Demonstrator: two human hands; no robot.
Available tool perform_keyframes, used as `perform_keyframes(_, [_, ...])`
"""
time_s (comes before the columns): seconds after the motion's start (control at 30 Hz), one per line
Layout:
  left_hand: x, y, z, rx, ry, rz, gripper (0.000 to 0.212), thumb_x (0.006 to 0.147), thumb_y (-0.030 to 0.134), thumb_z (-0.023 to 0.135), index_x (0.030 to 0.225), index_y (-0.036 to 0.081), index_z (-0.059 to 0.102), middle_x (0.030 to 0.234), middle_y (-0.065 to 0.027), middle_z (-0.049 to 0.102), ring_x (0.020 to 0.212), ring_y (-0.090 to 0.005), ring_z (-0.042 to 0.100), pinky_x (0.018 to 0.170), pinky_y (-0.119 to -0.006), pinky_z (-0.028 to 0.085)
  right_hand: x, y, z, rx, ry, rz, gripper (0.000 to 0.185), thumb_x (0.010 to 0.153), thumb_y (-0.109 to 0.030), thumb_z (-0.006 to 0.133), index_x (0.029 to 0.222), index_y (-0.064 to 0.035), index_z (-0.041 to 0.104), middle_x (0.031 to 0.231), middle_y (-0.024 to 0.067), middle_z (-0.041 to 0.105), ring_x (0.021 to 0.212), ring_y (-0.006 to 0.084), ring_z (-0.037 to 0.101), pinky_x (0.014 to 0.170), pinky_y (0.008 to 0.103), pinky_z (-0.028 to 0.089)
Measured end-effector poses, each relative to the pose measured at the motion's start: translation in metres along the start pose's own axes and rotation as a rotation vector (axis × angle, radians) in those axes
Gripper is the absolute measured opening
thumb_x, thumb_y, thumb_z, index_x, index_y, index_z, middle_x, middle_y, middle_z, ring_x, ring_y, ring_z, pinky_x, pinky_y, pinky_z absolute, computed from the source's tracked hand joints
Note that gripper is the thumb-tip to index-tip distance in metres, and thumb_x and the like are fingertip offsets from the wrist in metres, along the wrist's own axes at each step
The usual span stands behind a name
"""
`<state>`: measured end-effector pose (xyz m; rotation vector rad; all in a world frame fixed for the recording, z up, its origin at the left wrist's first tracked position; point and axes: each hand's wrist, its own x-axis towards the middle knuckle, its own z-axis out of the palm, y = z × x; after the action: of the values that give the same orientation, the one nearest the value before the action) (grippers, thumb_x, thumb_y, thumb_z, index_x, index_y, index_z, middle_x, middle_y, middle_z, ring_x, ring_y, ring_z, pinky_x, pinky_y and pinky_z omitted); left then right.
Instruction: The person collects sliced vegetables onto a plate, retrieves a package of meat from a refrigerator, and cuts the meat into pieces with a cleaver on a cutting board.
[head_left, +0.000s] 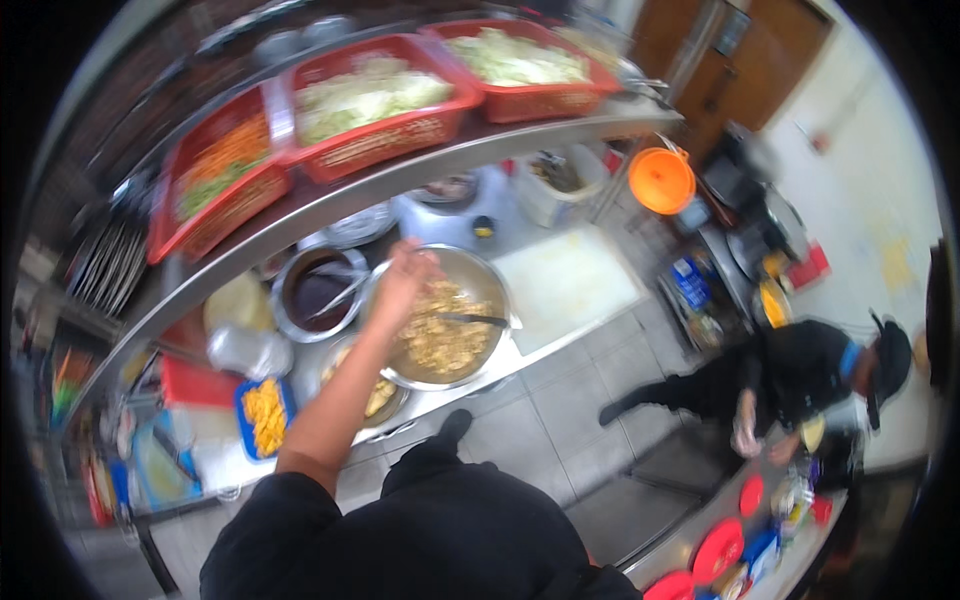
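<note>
My left hand (411, 271) reaches over the far left part of a large metal mixing bowl (499, 300). It is blurred, and I cannot tell whether it holds anything. In the bowl lies a brownish, chunky food mix (450, 337), with a utensil with a dark handle (471, 319) resting across it. My forearm passes above a smaller bowl (394, 409) of food pieces and partly hides it. To the left stands a metal pot (281, 300) of dark liquid (319, 296) with a ladle (341, 296) in it. My right hand is out of view.
A steel shelf (420, 166) crosses above the counter, holding red baskets (390, 150) of shredded vegetables. A white cutting board (566, 289) lies right of the bowl, a blue tray (244, 424) of yellow pieces at left. Another person (795, 375) works at a counter on the right.
</note>
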<state>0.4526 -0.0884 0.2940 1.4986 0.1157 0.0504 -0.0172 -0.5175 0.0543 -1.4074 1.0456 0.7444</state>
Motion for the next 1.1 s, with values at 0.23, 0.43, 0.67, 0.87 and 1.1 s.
perform_keyframes(0.23, [-0.354,-0.095,-0.078,0.570,0.136,-0.185,0.049,0.093,0.035,0.076,0.127,0.005,0.058,0.118,-0.0107,0.066,0.096,-0.0192,0.066,0.081,-0.035,0.055,0.072,-0.033,-0.009,-0.362,-0.227,-0.029,0.033,0.095,-0.021,0.068,0.124,-0.0059,0.064,0.100,0.0081,0.072,0.084,0.0169,0.067,0.069,0.0331,0.055])
perform_keyframes(0.43, [-0.623,-0.234,-0.172,0.252,0.040,-1.239,0.101,0.079,0.083,0.062,0.146,0.007,0.056,0.147,-0.0205,0.055,0.125,-0.0383,0.060,0.101,-0.049,0.050,0.096,-0.057,0.015,-0.676,-0.360,-0.051,0.036,0.095,-0.025,0.068,0.127,-0.0069,0.063,0.100,0.0072,0.071,0.083,0.0161,0.066,0.069,0.0328,0.055])
perform_keyframes(0.67, [-0.721,-0.259,-0.204,-0.031,0.105,-1.407,0.090,0.086,0.072,0.063,0.147,0.006,0.054,0.145,-0.0239,0.056,0.115,-0.0447,0.065,0.092,-0.053,0.054,0.088,-0.068,0.088,-1.025,-0.486,-0.100,0.040,0.095,-0.029,0.068,0.129,-0.0081,0.063,0.099,0.0061,0.071,0.083,0.0152,0.065,0.069,0.0324,0.055])
perform_keyframes(0.87, [-0.768,-0.217,-0.252,0.340,0.201,-1.179,0.073,0.090,0.052,0.067,0.139,0.000,0.058,0.122,-0.0246,0.069,0.096,-0.0345,0.072,0.072,-0.046,0.061,0.062,-0.056,0.198,-1.391,-0.608,-0.172,0.043,0.096,-0.033,0.068,0.131,-0.0091,0.062,0.098,0.0052,0.070,0.082,0.0145,0.064,0.069,0.0321,0.055])
perform_keyframes(1.1, [-0.901,-0.291,-0.343,-0.073,0.680,-1.029,0.069,0.087,0.052,0.074,0.133,0.002,0.062,0.090,-0.0158,0.073,0.068,-0.0264,0.071,0.063,-0.040,0.059,0.008,0.015,0.393,-1.829,-1.063,-0.361,0.047,0.096,-0.038,0.068,0.134,-0.0103,0.062,0.097,0.0041,0.070,0.082,0.0136,0.063,0.069,0.0318,0.054])
